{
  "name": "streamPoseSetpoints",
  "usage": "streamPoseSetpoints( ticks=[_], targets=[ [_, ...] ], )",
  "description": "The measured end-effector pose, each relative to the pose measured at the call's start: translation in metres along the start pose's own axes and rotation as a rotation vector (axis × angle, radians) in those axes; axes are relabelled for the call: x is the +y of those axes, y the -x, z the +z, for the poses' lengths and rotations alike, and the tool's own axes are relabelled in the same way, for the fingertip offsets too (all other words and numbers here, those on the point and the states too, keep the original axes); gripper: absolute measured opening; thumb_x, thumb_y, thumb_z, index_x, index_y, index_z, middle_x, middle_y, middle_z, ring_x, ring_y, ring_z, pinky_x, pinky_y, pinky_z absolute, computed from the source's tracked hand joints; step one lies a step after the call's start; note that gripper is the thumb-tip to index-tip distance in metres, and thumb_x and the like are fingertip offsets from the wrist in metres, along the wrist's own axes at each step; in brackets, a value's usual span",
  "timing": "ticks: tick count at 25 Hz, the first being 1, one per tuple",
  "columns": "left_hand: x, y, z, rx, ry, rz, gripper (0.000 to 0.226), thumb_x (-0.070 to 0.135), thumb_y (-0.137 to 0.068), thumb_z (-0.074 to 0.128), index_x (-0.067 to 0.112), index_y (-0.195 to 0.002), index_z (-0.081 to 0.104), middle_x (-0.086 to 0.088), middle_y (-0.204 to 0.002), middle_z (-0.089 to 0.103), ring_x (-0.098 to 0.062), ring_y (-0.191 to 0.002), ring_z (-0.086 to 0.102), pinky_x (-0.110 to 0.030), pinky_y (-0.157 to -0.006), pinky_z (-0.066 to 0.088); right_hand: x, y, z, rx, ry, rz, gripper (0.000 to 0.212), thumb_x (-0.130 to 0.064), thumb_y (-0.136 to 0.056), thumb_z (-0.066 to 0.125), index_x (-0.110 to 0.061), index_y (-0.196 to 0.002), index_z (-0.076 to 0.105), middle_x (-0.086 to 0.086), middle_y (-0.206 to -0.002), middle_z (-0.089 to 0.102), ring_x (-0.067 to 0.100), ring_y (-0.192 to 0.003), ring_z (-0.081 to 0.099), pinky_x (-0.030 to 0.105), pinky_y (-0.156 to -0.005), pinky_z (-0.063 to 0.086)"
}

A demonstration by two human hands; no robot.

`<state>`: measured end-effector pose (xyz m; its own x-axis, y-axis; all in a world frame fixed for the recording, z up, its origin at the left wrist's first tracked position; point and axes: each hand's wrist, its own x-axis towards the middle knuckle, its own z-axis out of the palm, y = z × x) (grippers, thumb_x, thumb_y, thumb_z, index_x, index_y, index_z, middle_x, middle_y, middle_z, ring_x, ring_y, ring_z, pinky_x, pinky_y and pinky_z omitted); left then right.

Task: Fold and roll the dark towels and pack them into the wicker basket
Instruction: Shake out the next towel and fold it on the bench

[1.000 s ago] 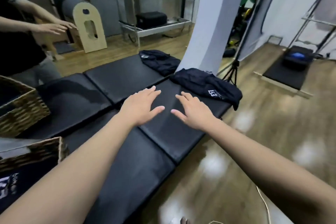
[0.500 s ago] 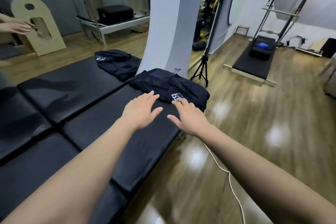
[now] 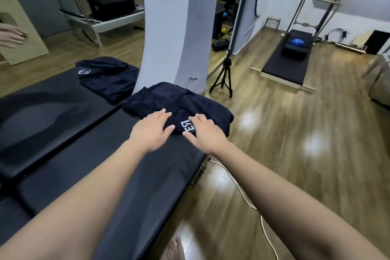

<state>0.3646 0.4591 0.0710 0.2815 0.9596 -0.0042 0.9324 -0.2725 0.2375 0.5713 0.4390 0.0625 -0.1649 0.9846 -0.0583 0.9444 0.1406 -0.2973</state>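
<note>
My left hand point(image 3: 152, 130) and right hand point(image 3: 205, 133) lie flat, fingers straight, on the near edge of a crumpled dark towel point(image 3: 168, 99) at the far end of the black padded table point(image 3: 84, 154). My right fingers point(image 3: 198, 119) partly cover its white logo point(image 3: 187, 126). A mirror point(image 3: 73, 17) beyond reflects the towel.

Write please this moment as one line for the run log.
phase: reaching | left hand: open, on dark towel | right hand: open, on towel logo | second towel: untouched | basket: not in view
</note>
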Motion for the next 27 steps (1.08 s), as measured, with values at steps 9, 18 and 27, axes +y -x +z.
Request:
streamPoseSetpoints(
  ticks=[9, 18, 27],
  targets=[
    [-0.025, -0.131, 0.036, -0.139, 0.022, -0.061, 0.063, 0.049, -0.102, 0.045, 0.026, -0.158, 0.027, 0.006, -0.167, 0.02, -0.019, -0.149, 0.028, -0.043, -0.115, 0.035, 0.056, -0.127, 0.011, -0.056, -0.048, 0.085, 0.066, -0.054, -0.097, 0.056, -0.022, -0.151, 0.035, 0.001, -0.152, 0.035, 0.033, -0.128, 0.046, 0.047, -0.1, 0.045],
    [-0.051, -0.215, 0.096, -0.285, 0.084, -0.227, 0.07, 0.053, -0.099, 0.051, 0.026, -0.158, 0.024, 0.003, -0.166, 0.023, -0.022, -0.148, 0.031, -0.045, -0.114, 0.036, 0.114, -0.235, 0.054, -0.236, -0.087, 0.097, 0.074, -0.052, -0.092, 0.065, -0.024, -0.152, 0.033, 0.001, -0.149, 0.037, 0.031, -0.13, 0.044, 0.049, -0.097, 0.047],
    [-0.041, -0.317, 0.17, -0.359, 0.559, -0.545, 0.073, 0.055, -0.096, 0.057, 0.023, -0.156, 0.03, -0.002, -0.158, 0.039, -0.022, -0.142, 0.042, -0.04, -0.113, 0.039, 0.195, -0.334, 0.09, -0.439, -0.162, 0.134, 0.085, -0.051, -0.088, 0.072, -0.022, -0.155, 0.028, 0.003, -0.153, 0.038, 0.03, -0.138, 0.039, 0.048, -0.104, 0.046]
  ],
)
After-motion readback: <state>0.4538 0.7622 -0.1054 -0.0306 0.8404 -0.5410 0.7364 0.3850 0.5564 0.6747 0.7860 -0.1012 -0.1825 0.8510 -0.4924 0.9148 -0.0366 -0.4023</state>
